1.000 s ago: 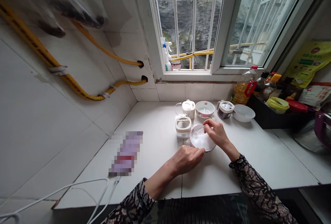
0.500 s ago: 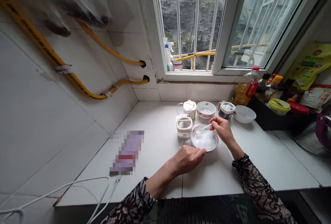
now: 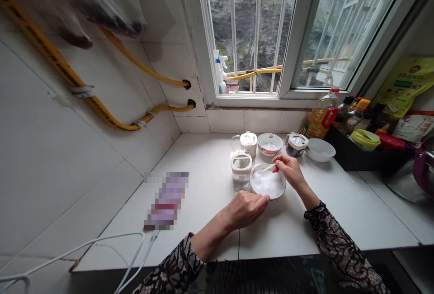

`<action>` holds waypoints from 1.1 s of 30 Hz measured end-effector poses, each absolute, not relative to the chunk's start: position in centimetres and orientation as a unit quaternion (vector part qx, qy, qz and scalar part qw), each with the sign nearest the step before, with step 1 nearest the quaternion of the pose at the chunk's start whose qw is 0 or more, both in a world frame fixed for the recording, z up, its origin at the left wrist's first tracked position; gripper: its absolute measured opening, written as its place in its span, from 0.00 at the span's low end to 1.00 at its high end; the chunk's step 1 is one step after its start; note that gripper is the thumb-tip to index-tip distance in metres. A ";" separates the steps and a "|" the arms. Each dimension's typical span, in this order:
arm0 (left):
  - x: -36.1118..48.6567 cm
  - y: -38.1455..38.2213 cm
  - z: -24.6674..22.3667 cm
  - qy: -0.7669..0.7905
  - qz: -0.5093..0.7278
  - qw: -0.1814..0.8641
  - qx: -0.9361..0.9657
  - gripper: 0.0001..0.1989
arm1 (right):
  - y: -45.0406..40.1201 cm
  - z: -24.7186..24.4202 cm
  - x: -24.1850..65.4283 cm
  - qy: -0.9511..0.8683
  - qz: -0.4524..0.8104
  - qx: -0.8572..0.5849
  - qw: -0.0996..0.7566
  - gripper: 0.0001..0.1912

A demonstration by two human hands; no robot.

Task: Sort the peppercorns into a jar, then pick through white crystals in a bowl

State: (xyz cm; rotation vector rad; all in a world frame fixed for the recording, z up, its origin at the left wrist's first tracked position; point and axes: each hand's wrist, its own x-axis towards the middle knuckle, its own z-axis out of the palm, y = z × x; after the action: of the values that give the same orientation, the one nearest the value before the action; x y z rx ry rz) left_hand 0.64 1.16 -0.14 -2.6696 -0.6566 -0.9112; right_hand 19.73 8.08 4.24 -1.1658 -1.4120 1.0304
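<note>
A bowl [image 3: 284, 190] of white grains [image 3: 271, 183] sits on the counter [image 3: 206, 172], just beside a lidded jar [image 3: 241, 175]. The left hand [image 3: 247, 206] pinches the bowl's near rim; the right hand's [image 3: 288, 168] fingers grasp a white spoon [image 3: 267, 168], its tip perhaps touching the grains.

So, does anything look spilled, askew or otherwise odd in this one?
One thing: the purple item on the counter, at the picture's left, shows as coarse pixel blocks, hiding its details; that looks like image masking, not damage. Otherwise nothing stands out: I see no spill around the bowl the left hand touches.
</note>
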 end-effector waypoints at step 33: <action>0.7 1.2 -0.4 -0.228 -0.319 0.129 -0.911 0.12 | 7.0 5.0 20.1 -0.718 0.092 -0.501 0.474 0.07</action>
State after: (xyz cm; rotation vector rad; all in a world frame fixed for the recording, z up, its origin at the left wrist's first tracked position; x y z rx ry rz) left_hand 0.72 1.19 -0.35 -2.6487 -0.6619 -0.9289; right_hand 20.07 7.03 4.99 -1.2247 -1.7568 0.2257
